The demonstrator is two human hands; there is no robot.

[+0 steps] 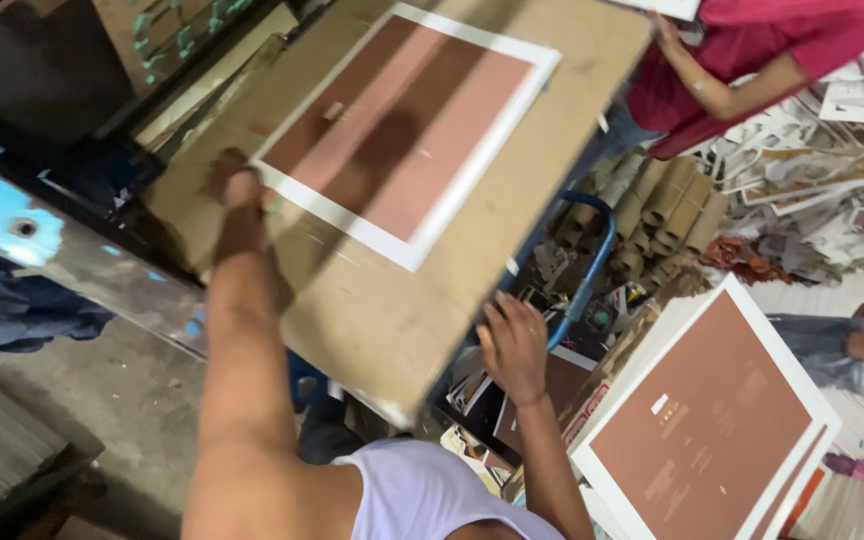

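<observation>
1. The left hand (235,188) lies on the wooden board (372,300), at the near left corner of the brown printed sheet with a white border (407,125). It is blurred, so whether the fingers pinch the sheet's corner or only press on it cannot be told.
2. The right hand (514,347) rests at the board's right edge, fingers slightly spread and curled over the rim, apart from the sheet.
3. The sheet lies flat in the middle of the board, tilted with it.
4. A stack of like brown sheets (707,420) sits lower right, well apart from both hands.
5. Behind the board's right edge are a blue metal handle (592,255) and a bundle of cardboard tubes (657,210).
6. A person in a red shirt (752,50) stands at the far end; white paper trimmings (832,170) pile up at right.
</observation>
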